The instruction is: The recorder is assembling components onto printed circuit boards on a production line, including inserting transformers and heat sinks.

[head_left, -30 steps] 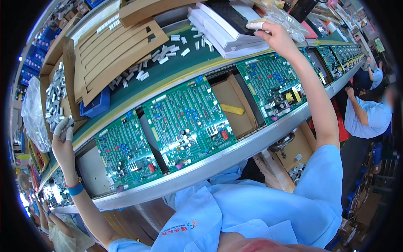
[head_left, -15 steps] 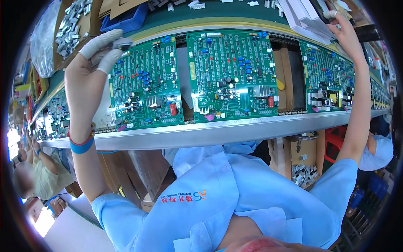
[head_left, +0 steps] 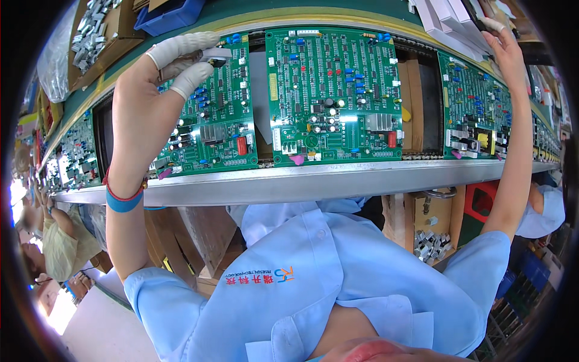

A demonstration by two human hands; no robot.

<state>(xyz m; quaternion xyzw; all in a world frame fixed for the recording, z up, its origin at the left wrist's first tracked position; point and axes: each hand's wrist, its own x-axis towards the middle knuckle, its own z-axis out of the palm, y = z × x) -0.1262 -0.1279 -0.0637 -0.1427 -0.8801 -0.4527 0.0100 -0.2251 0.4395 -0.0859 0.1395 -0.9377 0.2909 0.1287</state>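
Silver part [head_left: 218, 53], partly covered, is pinched by left fingers [head_left: 192, 79]; whether right fingers [head_left: 494, 25] grip, I cannot tell.

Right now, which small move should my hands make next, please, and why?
Probably bring the right hand back toward the left hand: the left already pinches a small silver-and-black part over a green rectangular circuit board, while the right is far off beside the white flat-sided boxes. Whether it holds anything is unclear.

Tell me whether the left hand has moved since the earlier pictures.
Yes: the left hand has moved rightward, away from the cardboard box, and is now over a circuit board.
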